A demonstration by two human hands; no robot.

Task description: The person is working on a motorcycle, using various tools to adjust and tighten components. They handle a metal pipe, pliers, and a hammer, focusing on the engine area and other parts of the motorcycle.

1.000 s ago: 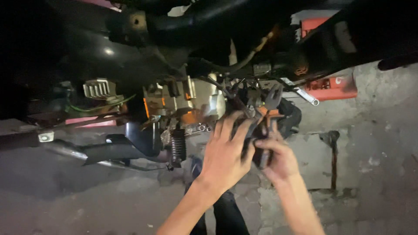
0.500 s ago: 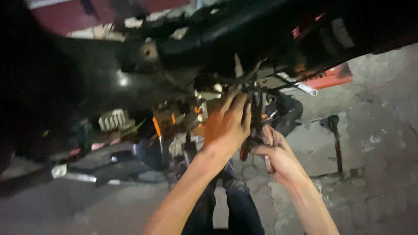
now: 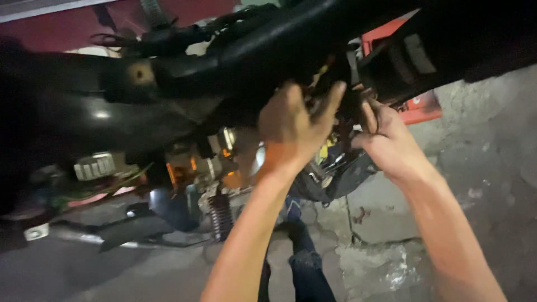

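Right now I have both hands up under the black frame tube (image 3: pixel 268 45) of a motorcycle, at the dark cluster of parts (image 3: pixel 348 109) tucked beneath it. My left hand (image 3: pixel 292 126) is raised with its back to me, fingers (image 3: pixel 331 103) curled over the edge of that cluster and pressed to it. My right hand (image 3: pixel 389 140) reaches in just beside it from the other side, its thumb (image 3: pixel 367 116) stretched up against the same dark part; whether its other fingers are clamped on anything I cannot tell, since they are hidden behind the hand. The cluster sits near the middle of the machine, below the frame and well above the ground.

Just below my hands hangs a loose black cover piece (image 3: pixel 335 179) with a bit of yellow showing. Lower left of it stands a coil spring (image 3: pixel 221 215), and left of that a finned metal part (image 3: pixel 95 166). Behind my right hand, an orange-red box (image 3: pixel 422 106) rests on the rough concrete floor (image 3: pixel 492 168). My legs in dark jeans (image 3: pixel 305 268) show between my forearms.
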